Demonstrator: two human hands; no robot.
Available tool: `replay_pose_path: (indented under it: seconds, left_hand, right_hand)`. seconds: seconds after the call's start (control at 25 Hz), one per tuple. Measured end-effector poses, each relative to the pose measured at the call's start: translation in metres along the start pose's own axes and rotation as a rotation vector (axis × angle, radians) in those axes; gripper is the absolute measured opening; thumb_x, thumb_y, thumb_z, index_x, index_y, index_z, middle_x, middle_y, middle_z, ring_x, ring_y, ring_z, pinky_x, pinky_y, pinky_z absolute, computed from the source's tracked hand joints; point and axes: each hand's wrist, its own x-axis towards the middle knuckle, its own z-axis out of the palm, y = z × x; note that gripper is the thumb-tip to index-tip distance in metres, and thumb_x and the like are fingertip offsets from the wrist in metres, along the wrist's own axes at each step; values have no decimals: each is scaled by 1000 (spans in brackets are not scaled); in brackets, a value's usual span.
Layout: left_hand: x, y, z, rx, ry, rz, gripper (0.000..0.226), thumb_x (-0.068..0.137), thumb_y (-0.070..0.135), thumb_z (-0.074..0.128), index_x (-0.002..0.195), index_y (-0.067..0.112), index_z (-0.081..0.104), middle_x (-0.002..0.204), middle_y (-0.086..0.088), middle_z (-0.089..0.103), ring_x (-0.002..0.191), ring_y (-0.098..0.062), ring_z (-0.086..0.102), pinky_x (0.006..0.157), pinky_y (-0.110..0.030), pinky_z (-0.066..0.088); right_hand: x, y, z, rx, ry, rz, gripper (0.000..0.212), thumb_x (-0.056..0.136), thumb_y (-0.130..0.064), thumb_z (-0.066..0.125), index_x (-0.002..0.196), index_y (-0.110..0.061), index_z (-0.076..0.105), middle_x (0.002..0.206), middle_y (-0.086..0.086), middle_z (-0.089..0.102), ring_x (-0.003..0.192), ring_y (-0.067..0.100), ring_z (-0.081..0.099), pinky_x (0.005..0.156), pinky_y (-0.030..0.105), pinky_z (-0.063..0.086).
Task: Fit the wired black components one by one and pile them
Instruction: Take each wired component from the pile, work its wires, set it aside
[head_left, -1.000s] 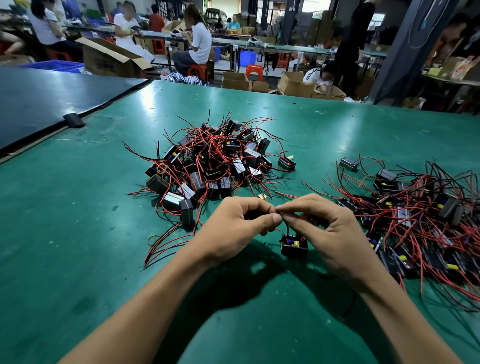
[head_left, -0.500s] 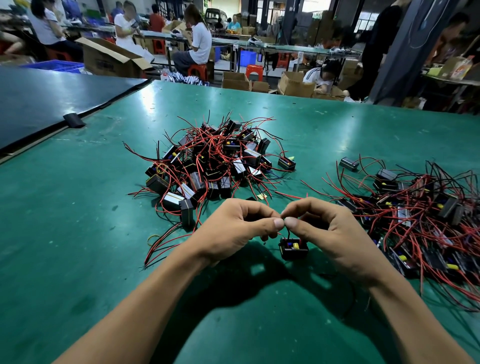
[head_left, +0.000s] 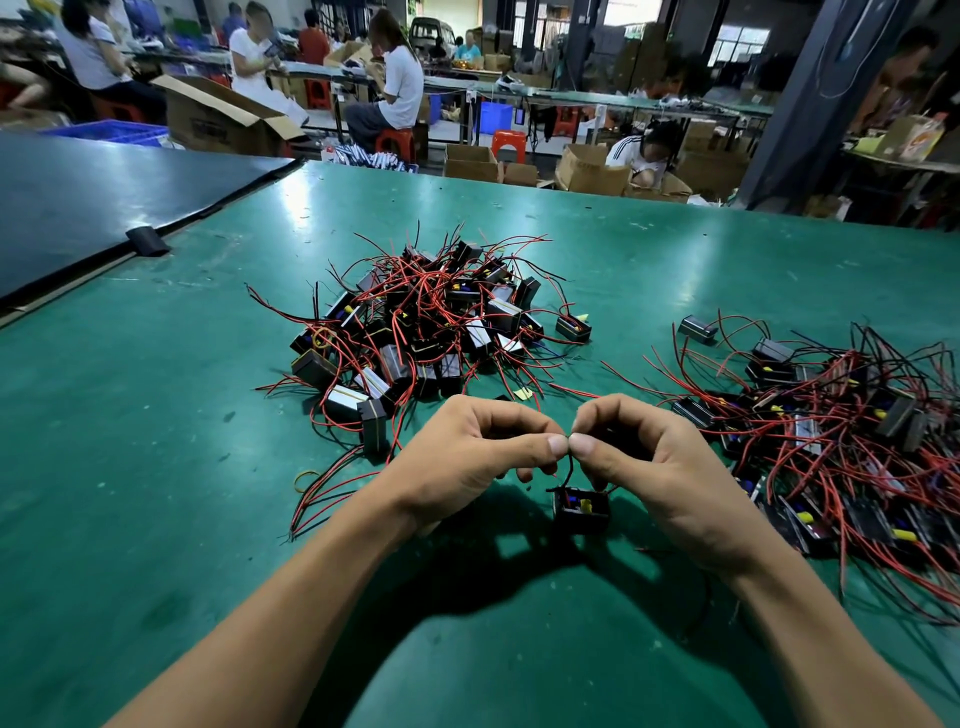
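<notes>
A green worktop (head_left: 156, 467) fills the scene, and everything on it is arranged around the single black component (head_left: 582, 512) being worked at the near edge. Well beyond that component, past the worktop's far side, stand open cardboard cartons (head_left: 470, 162); what they hold cannot be seen from here.

To the component's right lies a loose spread (head_left: 841, 441) of similar wired black units, within easy reach. It appears to be the supply, with red and black leads trailing in all directions. Beyond the component and slightly left sits a tighter heap (head_left: 431, 332) of the same units. This is probably the finished pile, kept apart so that done and undone do not mix.

Directly above the component the person's left hand (head_left: 467, 457) and right hand (head_left: 660, 467) meet thumb tip to thumb tip. Each grip is closed, thumb against forefinger, on the black lead (head_left: 570, 467) rising from the unit. Holding it by the wire leaves the housing free below the fingers, which seems to suit twisting or seating the lead. Whether the housing rests on the worktop or hangs just clear of it cannot be told.

The component is itself a small open-topped case, with yellow and blue parts showing inside.
</notes>
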Motion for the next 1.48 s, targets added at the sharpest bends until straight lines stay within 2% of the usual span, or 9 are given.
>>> replay_pose_path:
  seconds: [0.16,0.32,0.56,0.72,0.88,1.0,1.16,1.36,1.48]
  left_hand:
    - [1,0,3,-3,102,14,8,88,6,68,84,2,72,66,1,66,56,0,53,56,-10,40]
    - [2,1,4,68,114,20,11,90,7,66,85,1,72,66,1,65,58,-4,53,60,-14,44]
    - [3,2,-1,95,105,-15,11,89,7,67,79,7,72,61,6,63,55,-5,49,59,-11,41]
    - [2,1,-6,106,60,-12,12,89,7,66,79,6,72,59,7,61,57,-9,47,59,-12,40]
    - [1,1,-10,88,-2,-10,11,90,7,66,81,4,72,64,2,62,59,-9,49,58,-14,41]
    - [1,0,-12,90,-13,-20,12,89,10,67,86,1,74,66,-1,65,61,-10,51,57,-15,42]
    - [1,-1,-13,87,-5,-21,10,88,13,70,84,6,76,67,-1,67,61,-10,51,58,-15,42]
    - [1,0,-8,87,42,-14,9,87,13,71,81,8,76,65,-2,68,61,-12,51,58,-17,42]
    - [0,2,-3,184,86,23,9,87,12,71,83,8,77,66,0,71,59,-5,55,59,-14,43]
  right_hand:
    - [1,1,7,-150,119,-76,5,87,-15,70,86,-17,65,71,-11,64,61,9,54,63,17,47]
    - [1,2,4,-420,187,-224,17,86,-7,75,85,-22,68,76,-14,66,64,7,57,65,16,45]
    - [1,2,4,-656,219,-474,12,81,-1,78,88,-11,75,83,-4,66,71,7,59,67,11,41]
    - [1,2,4,-593,183,-445,14,83,-7,77,95,-15,78,89,-7,70,74,8,63,65,18,47]
    - [1,1,1,-472,146,-326,12,82,-20,76,93,-23,78,85,-11,71,63,17,61,58,35,50]
    - [1,2,0,-453,127,-296,11,82,-24,75,93,-22,79,84,-10,71,62,19,60,58,39,50]
    - [0,1,1,-469,137,-283,8,83,-25,74,89,-22,78,81,-10,70,62,19,58,58,33,48]
    - [-2,-2,7,-522,189,-244,10,88,-25,75,78,-26,70,72,-16,62,59,8,51,60,14,38]
    - [-3,-4,7,-502,201,-130,14,84,-29,67,72,-22,68,62,-16,57,55,2,47,56,11,35]
